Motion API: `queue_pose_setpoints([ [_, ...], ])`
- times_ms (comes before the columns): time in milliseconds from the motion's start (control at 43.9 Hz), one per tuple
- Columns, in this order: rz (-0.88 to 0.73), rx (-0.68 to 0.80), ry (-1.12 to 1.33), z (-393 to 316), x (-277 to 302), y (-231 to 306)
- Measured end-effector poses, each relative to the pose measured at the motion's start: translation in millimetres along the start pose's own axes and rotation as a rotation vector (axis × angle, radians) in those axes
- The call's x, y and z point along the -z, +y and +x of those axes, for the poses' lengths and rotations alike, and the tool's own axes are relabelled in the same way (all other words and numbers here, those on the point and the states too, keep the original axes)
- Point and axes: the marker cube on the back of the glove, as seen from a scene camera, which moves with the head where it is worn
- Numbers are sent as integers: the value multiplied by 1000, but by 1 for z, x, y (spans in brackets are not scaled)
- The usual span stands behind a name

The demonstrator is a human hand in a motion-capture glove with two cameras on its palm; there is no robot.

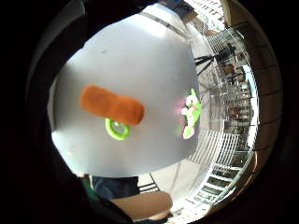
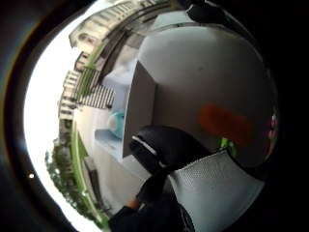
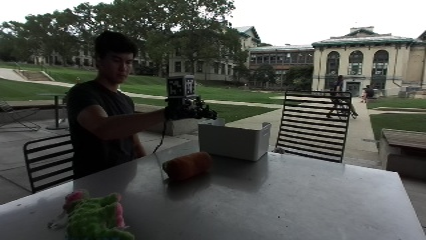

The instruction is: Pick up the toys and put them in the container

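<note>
In the outside view my gloved right hand hangs in the air just left of the white container, above the table's far edge, fingers relaxed and holding nothing. An orange plush toy lies on the grey table in front of the container. A green and pink plush toy lies at the near left corner. From the palm I see the orange toy, a green ring beside it, and the green and pink toy at the table edge. The container wall is beside my thumb; something teal lies inside.
A black slatted chair stands behind the table to the right of the container. Another black chair stands at the left behind the person. The table surface stretches wide to the right of the toys.
</note>
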Motion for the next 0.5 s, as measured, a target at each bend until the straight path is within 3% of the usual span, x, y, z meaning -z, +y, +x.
queue_pose_setpoints([
  [501,-173,-49,-4,41,-109,23],
])
